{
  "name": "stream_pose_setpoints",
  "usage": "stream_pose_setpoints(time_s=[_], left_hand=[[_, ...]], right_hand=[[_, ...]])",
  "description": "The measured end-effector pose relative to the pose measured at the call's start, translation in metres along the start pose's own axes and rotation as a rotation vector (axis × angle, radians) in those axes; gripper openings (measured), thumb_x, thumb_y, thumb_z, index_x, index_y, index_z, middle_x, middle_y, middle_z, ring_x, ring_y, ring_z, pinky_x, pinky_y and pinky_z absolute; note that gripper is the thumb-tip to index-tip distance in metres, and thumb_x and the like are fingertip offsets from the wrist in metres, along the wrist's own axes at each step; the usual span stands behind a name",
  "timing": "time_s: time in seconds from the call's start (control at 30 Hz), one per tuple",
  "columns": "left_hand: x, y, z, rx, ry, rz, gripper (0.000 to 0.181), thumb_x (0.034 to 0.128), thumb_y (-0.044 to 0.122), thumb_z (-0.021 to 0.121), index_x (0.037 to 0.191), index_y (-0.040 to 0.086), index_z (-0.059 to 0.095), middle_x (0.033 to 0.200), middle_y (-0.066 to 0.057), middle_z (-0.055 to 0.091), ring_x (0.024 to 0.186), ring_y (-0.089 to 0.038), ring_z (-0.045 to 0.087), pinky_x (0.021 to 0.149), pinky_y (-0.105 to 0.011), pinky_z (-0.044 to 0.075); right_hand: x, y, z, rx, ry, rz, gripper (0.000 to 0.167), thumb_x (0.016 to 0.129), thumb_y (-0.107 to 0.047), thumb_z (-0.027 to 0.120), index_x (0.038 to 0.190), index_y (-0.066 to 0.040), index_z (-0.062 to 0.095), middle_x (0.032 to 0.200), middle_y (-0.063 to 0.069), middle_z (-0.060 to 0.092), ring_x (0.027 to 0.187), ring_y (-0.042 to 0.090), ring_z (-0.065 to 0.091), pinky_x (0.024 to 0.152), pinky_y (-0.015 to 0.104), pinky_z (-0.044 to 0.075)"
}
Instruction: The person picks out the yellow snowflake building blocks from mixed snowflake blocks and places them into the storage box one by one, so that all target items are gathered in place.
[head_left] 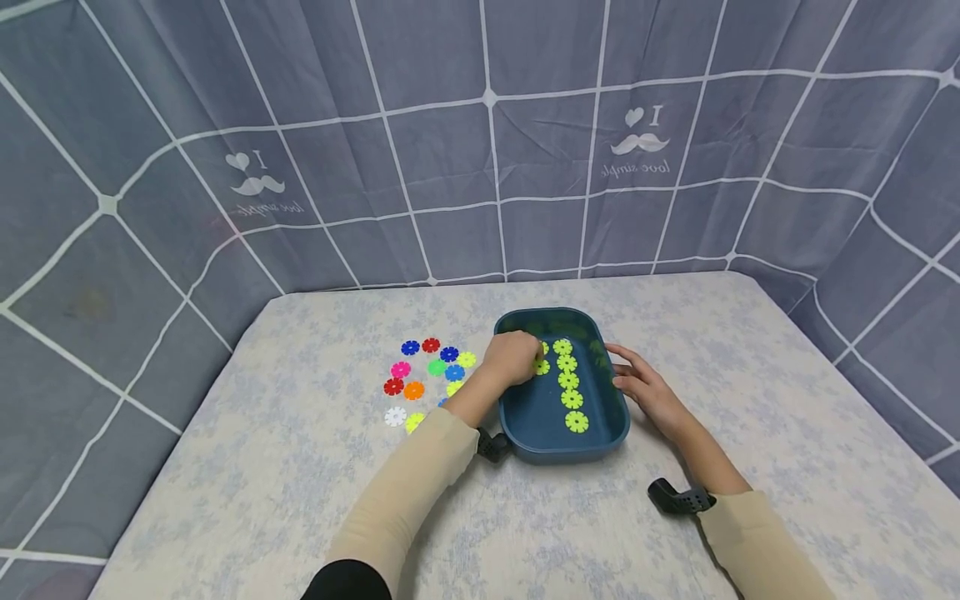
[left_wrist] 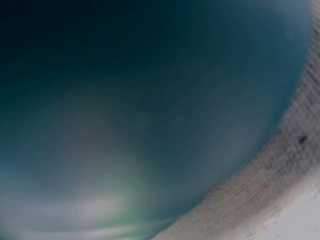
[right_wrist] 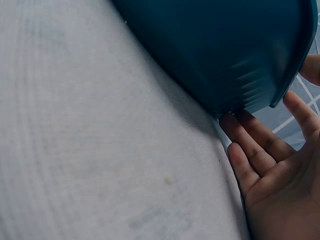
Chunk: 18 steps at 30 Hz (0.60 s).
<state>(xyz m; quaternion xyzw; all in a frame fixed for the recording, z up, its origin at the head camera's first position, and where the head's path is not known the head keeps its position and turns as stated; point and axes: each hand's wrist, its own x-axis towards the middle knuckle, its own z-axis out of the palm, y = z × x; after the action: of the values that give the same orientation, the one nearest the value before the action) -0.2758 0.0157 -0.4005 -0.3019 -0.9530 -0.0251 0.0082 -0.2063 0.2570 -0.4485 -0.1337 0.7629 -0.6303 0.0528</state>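
Brace the tray point(head_left: 531, 419) outside with your relaxed right hand point(head_left: 654, 400); let your left hand point(head_left: 516, 357), fingers curled, grip unclear, align yellow discs point(head_left: 568, 381) inside.

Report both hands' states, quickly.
Left hand: reaching into the tray; fingertips hidden, so grip cannot be told.
Right hand: open, fingers against the tray's outer side.

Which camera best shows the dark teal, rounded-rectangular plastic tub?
The head view: the tub shows there with most of its rim and the yellow-green, notched round discs inside. The right wrist view shows only part of its outside, with the right hand against it; the left wrist view, just a blurred teal close-up.
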Motion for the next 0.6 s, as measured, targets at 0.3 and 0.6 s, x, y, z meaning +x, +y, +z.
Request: stream_pose_setpoints(time_s=[0.3,0.6], left_hand=[[-0.0023,0.0007,-0.0008,-0.089,0.117,-0.008,0.023,0.0948,0.010,0.062,0.113,0.015,0.074,0.111,-0.001,0.070,0.095,-0.017,0.066,0.077,-0.029,0.054],[-0.0095,-0.0061,0.0061,-0.350,0.339,-0.032,0.019,0.0980,0.010,0.057,0.104,0.010,0.075,0.102,-0.005,0.070,0.081,-0.017,0.063,0.068,-0.027,0.050]], right_hand=[[0.0011,0.0017,-0.0015,0.003,0.006,-0.002,0.057,0.103,-0.017,0.049,0.153,-0.005,0.025,0.146,0.029,0.036,0.129,0.028,0.044,0.108,0.062,0.025],[0.0003,0.0031,0.0000,0.007,-0.001,0.000,0.057,0.103,-0.017,0.049,0.153,-0.006,0.025,0.147,0.029,0.034,0.134,0.044,0.034,0.108,0.063,0.023]])
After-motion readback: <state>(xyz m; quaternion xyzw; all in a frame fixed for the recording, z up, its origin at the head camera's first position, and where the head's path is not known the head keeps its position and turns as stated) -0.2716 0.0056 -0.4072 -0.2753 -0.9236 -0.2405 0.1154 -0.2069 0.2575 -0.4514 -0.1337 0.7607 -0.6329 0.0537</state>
